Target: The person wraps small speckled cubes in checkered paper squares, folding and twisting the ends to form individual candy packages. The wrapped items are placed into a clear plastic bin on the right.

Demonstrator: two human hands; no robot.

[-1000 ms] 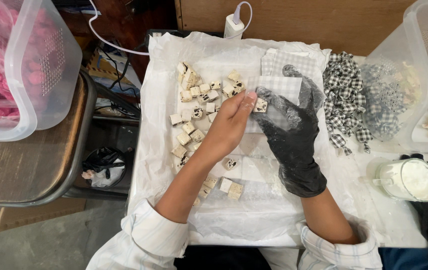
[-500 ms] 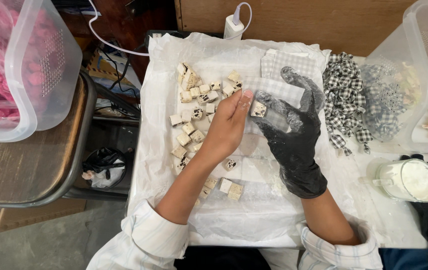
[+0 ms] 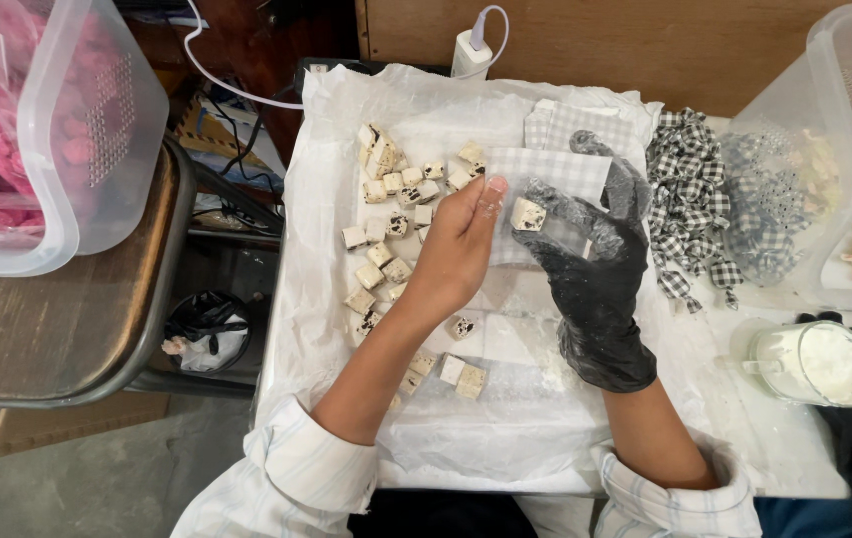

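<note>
**Candy cube seated on wrapper, gloved hand**

Since the earlier frame the small white dark-speckled candy cube point(image 3: 527, 214) has shifted slightly right, deeper onto the black-gloved right hand point(image 3: 590, 269). That hand cups it on a clear film wrapper point(image 3: 570, 231), above the far middle of the paper-lined tray point(image 3: 326, 199). The bare left hand point(image 3: 461, 244) is pinched narrow just beside the cube; contact cannot be confirmed. Judged light, firm, powder-dusted: hold by opposite faces. The film's edges are hard to trace; the checked paper sheets point(image 3: 570, 130) lie partly hidden.
</note>
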